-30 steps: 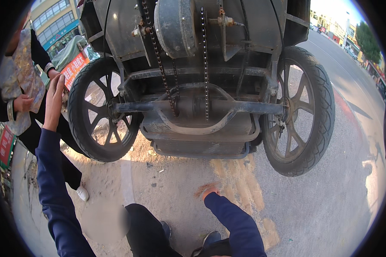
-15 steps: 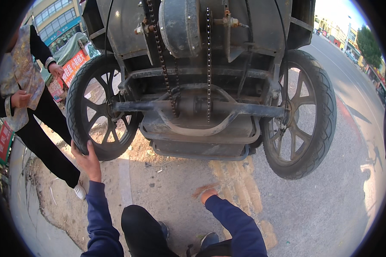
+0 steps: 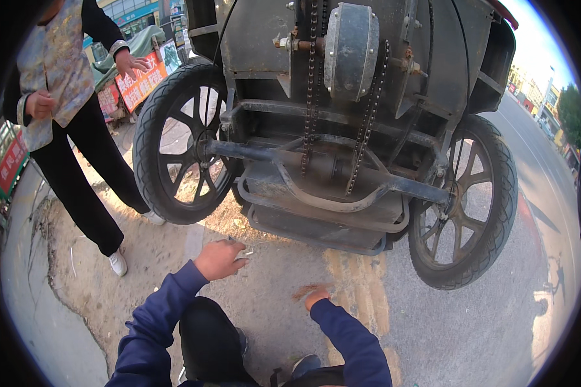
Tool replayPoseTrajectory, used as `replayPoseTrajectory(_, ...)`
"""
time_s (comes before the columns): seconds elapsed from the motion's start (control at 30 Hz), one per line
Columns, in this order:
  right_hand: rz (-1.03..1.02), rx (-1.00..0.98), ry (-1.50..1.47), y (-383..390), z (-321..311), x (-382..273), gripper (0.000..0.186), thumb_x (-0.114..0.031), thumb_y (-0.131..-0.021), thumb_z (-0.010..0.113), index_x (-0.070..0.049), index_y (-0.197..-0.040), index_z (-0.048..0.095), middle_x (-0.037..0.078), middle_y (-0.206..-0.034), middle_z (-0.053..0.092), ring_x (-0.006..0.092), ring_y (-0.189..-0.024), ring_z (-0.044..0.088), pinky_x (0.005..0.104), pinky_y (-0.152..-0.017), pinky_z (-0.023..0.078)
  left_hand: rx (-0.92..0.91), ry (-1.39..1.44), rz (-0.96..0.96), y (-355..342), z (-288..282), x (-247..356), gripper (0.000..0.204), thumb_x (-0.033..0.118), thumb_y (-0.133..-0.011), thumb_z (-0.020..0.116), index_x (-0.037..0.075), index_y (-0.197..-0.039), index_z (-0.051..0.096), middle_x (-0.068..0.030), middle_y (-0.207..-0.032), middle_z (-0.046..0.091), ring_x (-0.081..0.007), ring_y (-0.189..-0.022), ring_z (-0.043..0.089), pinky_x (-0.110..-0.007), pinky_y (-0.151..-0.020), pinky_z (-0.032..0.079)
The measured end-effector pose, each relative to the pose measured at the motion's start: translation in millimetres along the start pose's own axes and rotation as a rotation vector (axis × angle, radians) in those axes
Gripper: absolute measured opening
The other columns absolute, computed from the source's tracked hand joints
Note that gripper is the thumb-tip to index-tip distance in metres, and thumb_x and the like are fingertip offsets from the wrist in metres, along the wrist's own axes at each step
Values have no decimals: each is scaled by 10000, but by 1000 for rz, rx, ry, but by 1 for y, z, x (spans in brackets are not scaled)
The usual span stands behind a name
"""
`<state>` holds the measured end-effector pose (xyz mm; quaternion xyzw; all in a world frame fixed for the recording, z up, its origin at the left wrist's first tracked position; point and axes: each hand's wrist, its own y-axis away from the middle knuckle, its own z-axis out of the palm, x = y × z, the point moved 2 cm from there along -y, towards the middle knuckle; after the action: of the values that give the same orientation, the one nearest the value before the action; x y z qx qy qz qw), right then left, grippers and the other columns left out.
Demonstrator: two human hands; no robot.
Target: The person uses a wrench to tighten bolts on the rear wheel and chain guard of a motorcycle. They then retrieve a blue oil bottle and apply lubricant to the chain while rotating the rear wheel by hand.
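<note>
My left hand (image 3: 219, 260) has its fingers apart and holds nothing that I can see. It hovers over the ground below the left wheel (image 3: 164, 142), apart from the tyre. Near the middle, my right hand (image 3: 317, 298) is low over the ground, its fingers mostly hidden. A blurred reddish-brown tuft (image 3: 306, 292) shows beside its fingers; what it is I cannot make out. In front of me a dark three-wheeled vehicle is tipped up, with its underside (image 3: 265, 58) facing me. Its axle (image 3: 407, 186), loose-hanging chains (image 3: 368, 119), round grey drum (image 3: 352, 51) and right wheel (image 3: 465, 206) are visible.
At left another person (image 3: 77, 116) stands close to the left wheel, in black trousers and white shoes. Behind are a red-orange sign (image 3: 142, 84) and a green cover (image 3: 139, 48). A road (image 3: 529, 135) runs along the right.
My left hand has let go of the left tyre and moved right. In the picture, the vehicle now leans more, its left side higher. My right hand stays in about the same place.
</note>
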<state>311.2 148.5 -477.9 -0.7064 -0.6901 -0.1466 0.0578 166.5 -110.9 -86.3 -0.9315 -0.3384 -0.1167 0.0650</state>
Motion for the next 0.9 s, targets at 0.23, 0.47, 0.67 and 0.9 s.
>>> replayPoseTrajectory(0.23,-6,-613,-253,-18,-64,-7,350,-292,-966,599,-177,-1273,723,67,-1389,657,279,-1188,680,517,-671,571,283,253,420,-18,-7,149,240,303,-915,705,91,-807,669,-111,-654,637,-333,-622,651,-452,-594,519)
replayPoseTrajectory(0.47,58,-601,-445,-6,-127,8,373,-291,-989,554,-172,-1299,726,103,-1407,646,259,-1219,667,487,-799,586,-398,-44,355,-31,105,105,399,440,-966,591,90,-853,747,-170,-716,690,-403,-693,683,-526,-633,521)
replayPoseTrajectory(0.67,64,-712,-188,-1,-107,7,235,-232,-929,660,-170,-1132,760,11,-1058,747,228,-826,730,458,-487,471,-542,141,367,-40,108,101,255,349,-912,660,113,-986,721,-148,-837,725,-392,-826,703,-515,-736,545)
replayPoseTrajectory(0.9,90,-628,-251,0,-124,4,263,-184,-914,682,-171,-1165,758,-5,-1086,745,220,-876,724,439,-474,451,-748,79,441,-34,131,74,332,74,-818,619,104,-1142,682,-138,-1064,733,-350,-1030,692,-473,-848,544)
